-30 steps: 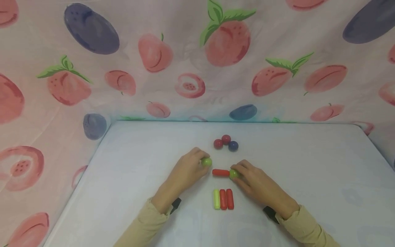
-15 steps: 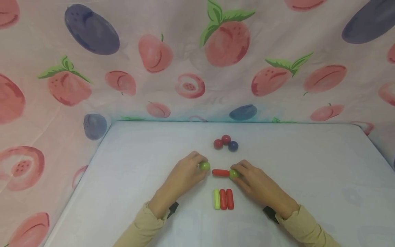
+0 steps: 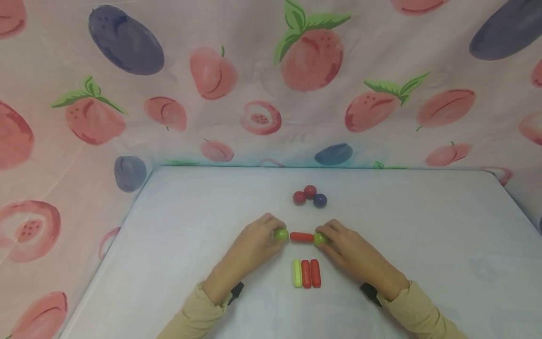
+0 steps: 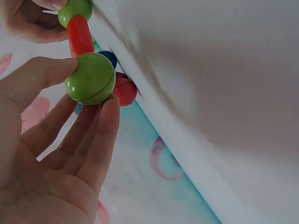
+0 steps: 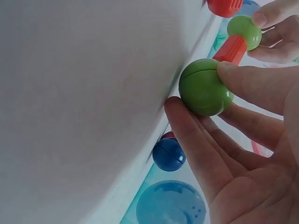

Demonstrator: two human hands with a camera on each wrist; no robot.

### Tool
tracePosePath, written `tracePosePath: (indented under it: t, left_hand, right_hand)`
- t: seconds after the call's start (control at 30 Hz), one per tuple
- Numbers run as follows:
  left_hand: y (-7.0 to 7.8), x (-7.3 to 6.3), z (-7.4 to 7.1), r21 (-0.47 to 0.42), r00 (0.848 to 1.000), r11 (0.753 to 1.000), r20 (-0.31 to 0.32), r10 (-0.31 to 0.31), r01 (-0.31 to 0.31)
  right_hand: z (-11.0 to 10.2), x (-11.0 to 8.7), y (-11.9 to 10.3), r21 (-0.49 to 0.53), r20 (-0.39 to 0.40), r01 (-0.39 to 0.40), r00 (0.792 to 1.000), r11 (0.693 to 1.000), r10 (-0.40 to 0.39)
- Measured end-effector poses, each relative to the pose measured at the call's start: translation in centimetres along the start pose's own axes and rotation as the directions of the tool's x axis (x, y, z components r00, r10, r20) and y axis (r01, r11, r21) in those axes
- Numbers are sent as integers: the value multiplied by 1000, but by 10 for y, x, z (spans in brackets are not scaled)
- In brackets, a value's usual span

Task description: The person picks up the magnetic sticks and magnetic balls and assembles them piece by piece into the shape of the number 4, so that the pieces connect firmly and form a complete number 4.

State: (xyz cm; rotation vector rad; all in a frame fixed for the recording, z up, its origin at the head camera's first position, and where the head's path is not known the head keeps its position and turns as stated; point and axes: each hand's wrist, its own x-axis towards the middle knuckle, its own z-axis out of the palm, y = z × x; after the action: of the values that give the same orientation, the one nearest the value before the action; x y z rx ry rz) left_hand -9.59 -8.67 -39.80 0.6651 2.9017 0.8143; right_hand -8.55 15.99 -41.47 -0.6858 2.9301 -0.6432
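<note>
My left hand (image 3: 254, 242) pinches a green ball (image 3: 281, 235) between thumb and fingertips, just left of a red rod (image 3: 301, 237). The ball sits at or very near the rod's left end; whether they touch I cannot tell. At the rod's other end is a second green ball (image 3: 320, 238), which my right hand (image 3: 353, 247) holds between thumb and fingers. In the right wrist view this second ball (image 5: 205, 87) meets the rod (image 5: 231, 50), and a fine seam line runs round it. The left wrist view shows the first ball (image 4: 91, 78) lined up with the rod.
Two red balls (image 3: 310, 191) and a blue ball (image 3: 320, 200) stand grouped beyond the hands. Nearer lie a yellow-green rod (image 3: 298, 273) and two red rods (image 3: 306, 274), side by side on the white table (image 3: 423, 235). A fruit-patterned cloth (image 3: 262, 70) rises behind the table.
My left hand has come down toward the near side with its green ball, now in line with the red rod. The rod has shifted very slightly left; my right hand hardly moves.
</note>
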Motion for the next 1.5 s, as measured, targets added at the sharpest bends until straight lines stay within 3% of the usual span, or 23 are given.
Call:
tracePosePath:
  t: [0.57, 0.97, 1.3, 1.5]
  left_hand:
    - [-4, -1, 7, -20, 999, 999, 27, -24, 25]
    - [-8, 0, 9, -40, 999, 998, 39, -39, 40]
    - [-8, 0, 8, -56, 998, 997, 41, -42, 45]
    - [-9, 0, 5, -72, 998, 996, 41, -48, 50]
  right_hand:
    - [0, 1, 0, -27, 7, 39, 999, 999, -39]
    - [-1, 1, -4, -123, -71, 84, 993, 989, -93]
    - [-8, -1, -19, -58, -70, 138, 987, 989, -142]
    - [-7, -1, -25, -57, -18, 170, 985, 984, -172]
